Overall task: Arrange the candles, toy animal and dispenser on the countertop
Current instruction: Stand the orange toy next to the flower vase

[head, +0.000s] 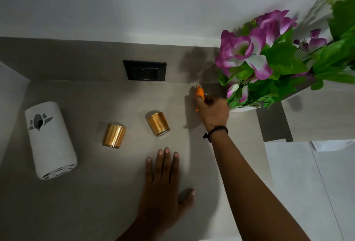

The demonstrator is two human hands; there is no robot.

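Orange plastic is showing above the right hand [214, 113], whose grip is closing round the toy [199, 92] at the back of the counter [96, 192], just beside the flowers [259, 58]. The toy is looking light and stiff, best pinched by its body. The left hand [163, 181] is lying flat and spread, holding nothing. Two gold candles [114, 135] [158, 124] and the white dispenser [50, 140] are lying tipped over; the candles are probably glass, slippery and breakable.
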